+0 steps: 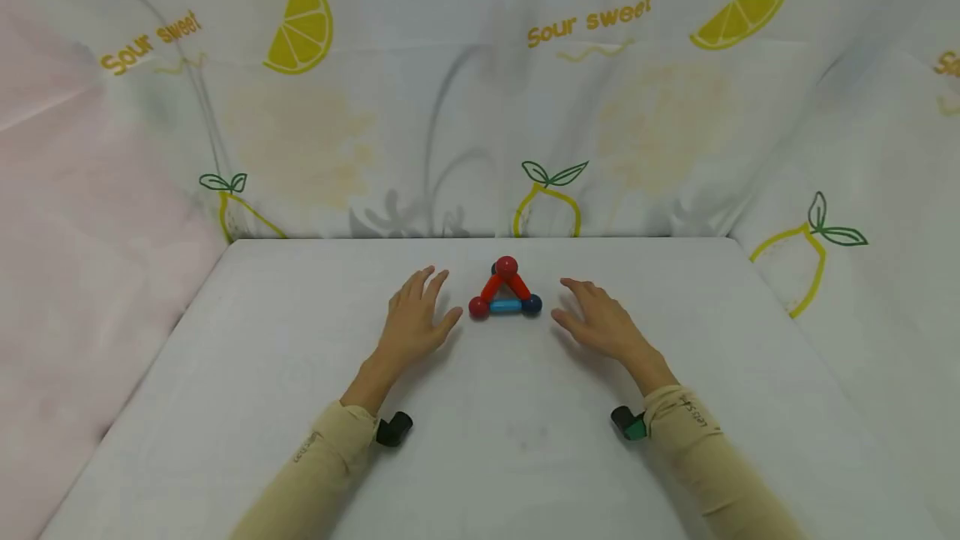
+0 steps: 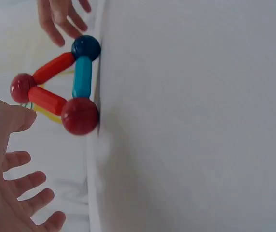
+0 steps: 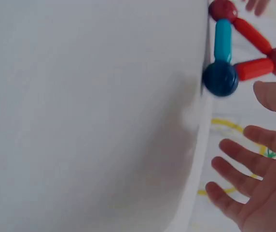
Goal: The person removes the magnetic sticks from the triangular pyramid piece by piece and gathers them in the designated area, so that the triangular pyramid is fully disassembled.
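A small frame of magnetic balls and rods stands on the white table between the two hands. In the head view a red ball (image 1: 507,267) tops it, with part of a dark ball just behind. Two red rods (image 1: 491,287) slope down to another red ball (image 1: 478,307) and a dark blue ball (image 1: 532,304). A light blue rod (image 1: 506,307) joins these lower two. My left hand (image 1: 415,319) is just left of the frame, fingers spread and holding nothing. On the other side my right hand (image 1: 602,325) hovers with extended fingers, apart from the dark blue ball.
The white tabletop (image 1: 495,440) reaches back to a hanging cloth (image 1: 420,107) printed with lemons and lettering. Cloth also borders the table at left and right. Small dark wrist cameras (image 1: 394,429) sit at both sleeve cuffs.
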